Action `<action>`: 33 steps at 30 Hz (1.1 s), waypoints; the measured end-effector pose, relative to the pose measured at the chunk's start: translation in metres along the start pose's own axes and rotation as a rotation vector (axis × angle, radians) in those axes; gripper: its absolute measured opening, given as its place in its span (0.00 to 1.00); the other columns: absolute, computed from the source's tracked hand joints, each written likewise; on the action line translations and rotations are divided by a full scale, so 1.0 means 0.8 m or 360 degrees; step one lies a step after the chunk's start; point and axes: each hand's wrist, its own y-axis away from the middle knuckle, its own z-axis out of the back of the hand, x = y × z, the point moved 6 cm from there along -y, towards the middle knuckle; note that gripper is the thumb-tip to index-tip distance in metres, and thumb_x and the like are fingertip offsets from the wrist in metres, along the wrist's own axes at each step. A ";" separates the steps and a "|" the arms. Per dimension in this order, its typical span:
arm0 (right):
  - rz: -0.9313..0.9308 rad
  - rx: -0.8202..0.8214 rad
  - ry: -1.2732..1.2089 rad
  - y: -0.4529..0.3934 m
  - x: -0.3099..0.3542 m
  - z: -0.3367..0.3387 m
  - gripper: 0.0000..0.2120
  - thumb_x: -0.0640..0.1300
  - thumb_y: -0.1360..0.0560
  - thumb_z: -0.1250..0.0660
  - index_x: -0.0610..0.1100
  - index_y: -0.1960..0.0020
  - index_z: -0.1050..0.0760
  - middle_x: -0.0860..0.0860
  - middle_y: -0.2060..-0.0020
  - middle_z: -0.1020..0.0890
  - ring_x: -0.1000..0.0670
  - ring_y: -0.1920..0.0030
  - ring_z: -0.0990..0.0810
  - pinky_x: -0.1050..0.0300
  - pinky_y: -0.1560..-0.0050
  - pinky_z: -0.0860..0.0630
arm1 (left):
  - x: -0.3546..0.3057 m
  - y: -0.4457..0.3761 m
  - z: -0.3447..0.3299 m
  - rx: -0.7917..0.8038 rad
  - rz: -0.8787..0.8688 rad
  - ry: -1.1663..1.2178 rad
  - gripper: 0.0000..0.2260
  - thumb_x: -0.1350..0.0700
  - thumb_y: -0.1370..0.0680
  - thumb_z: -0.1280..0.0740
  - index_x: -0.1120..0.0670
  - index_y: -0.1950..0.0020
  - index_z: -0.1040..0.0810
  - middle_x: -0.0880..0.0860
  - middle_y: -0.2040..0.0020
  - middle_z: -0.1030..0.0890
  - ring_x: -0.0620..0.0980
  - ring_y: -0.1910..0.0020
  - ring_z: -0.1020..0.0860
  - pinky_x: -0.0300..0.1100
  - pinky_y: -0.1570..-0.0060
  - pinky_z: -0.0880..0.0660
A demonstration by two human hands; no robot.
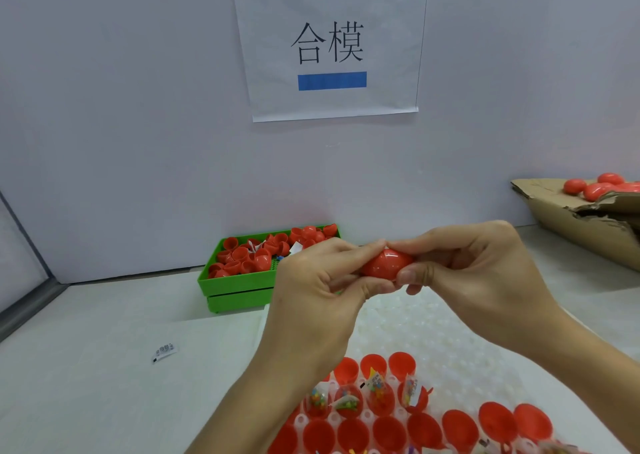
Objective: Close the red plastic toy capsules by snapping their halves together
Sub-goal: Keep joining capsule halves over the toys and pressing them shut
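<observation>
A red capsule [386,263] is held in the air above the table, its two halves together with a seam showing. My left hand [317,292] pinches its left end between thumb and fingers. My right hand [474,273] pinches its right end the same way. Below, a white dimpled holder tray [446,346] carries several open red capsule halves [375,398], some with small packed toys inside.
A green tray [239,289] with several loose red halves stands at the back by the wall. A torn cardboard box [585,225] with closed red capsules [597,186] lies at the right. A small printed packet [164,351] lies on the table at the left. A paper sign hangs on the wall.
</observation>
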 end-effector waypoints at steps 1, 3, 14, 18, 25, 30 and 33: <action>0.0002 0.0001 0.0001 0.000 0.001 0.000 0.18 0.29 0.33 0.24 0.52 0.56 0.15 0.52 0.65 0.13 0.50 0.68 0.15 0.60 0.63 0.18 | 0.002 0.000 0.000 -0.0019 0.0000 -0.0014 0.18 0.58 0.31 0.25 0.48 0.42 0.17 0.45 0.55 0.16 0.48 0.53 0.17 0.42 0.51 0.18; 0.0009 0.0016 0.0022 0.000 0.003 -0.001 0.16 0.31 0.34 0.24 0.51 0.55 0.15 0.53 0.65 0.13 0.51 0.69 0.15 0.59 0.63 0.18 | 0.005 0.000 0.001 -0.0049 0.0001 -0.0067 0.18 0.65 0.30 0.25 0.48 0.44 0.16 0.44 0.56 0.16 0.46 0.53 0.17 0.40 0.51 0.19; -0.0026 -0.0008 0.0082 0.003 0.002 -0.004 0.19 0.26 0.32 0.26 0.50 0.56 0.15 0.54 0.65 0.13 0.53 0.69 0.15 0.62 0.66 0.19 | -0.002 0.003 0.001 -0.0098 -0.0137 -0.0333 0.18 0.72 0.28 0.28 0.53 0.45 0.15 0.45 0.59 0.17 0.42 0.58 0.18 0.35 0.56 0.20; -0.0050 -0.0028 0.0113 0.006 0.001 -0.013 0.20 0.27 0.30 0.28 0.52 0.55 0.16 0.57 0.63 0.13 0.56 0.66 0.15 0.65 0.65 0.19 | -0.007 0.002 0.002 -0.0079 -0.0170 -0.0399 0.18 0.67 0.29 0.28 0.51 0.43 0.16 0.45 0.59 0.18 0.43 0.58 0.20 0.35 0.57 0.21; -0.0106 0.0098 0.0045 0.011 0.000 -0.036 0.16 0.31 0.24 0.31 0.50 0.46 0.16 0.57 0.57 0.13 0.58 0.55 0.14 0.64 0.52 0.19 | -0.009 -0.001 0.010 -0.0095 -0.0120 -0.0452 0.15 0.62 0.32 0.21 0.49 0.48 0.14 0.45 0.61 0.18 0.46 0.60 0.19 0.39 0.59 0.20; -0.0268 0.0180 -0.0224 0.016 -0.009 -0.045 0.10 0.36 0.25 0.29 0.50 0.50 0.15 0.54 0.57 0.13 0.55 0.53 0.14 0.65 0.54 0.20 | -0.023 0.004 -0.008 -0.0088 -0.0291 -0.0700 0.08 0.59 0.33 0.24 0.52 0.56 0.15 0.47 0.63 0.22 0.45 0.63 0.24 0.37 0.64 0.26; -0.0401 0.0179 -0.0502 0.013 -0.018 -0.040 0.10 0.37 0.27 0.28 0.48 0.51 0.14 0.49 0.55 0.12 0.51 0.52 0.14 0.64 0.54 0.20 | -0.013 0.002 -0.006 -0.0052 -0.0146 -0.0472 0.11 0.53 0.36 0.21 0.47 0.55 0.15 0.45 0.59 0.21 0.46 0.60 0.21 0.39 0.60 0.23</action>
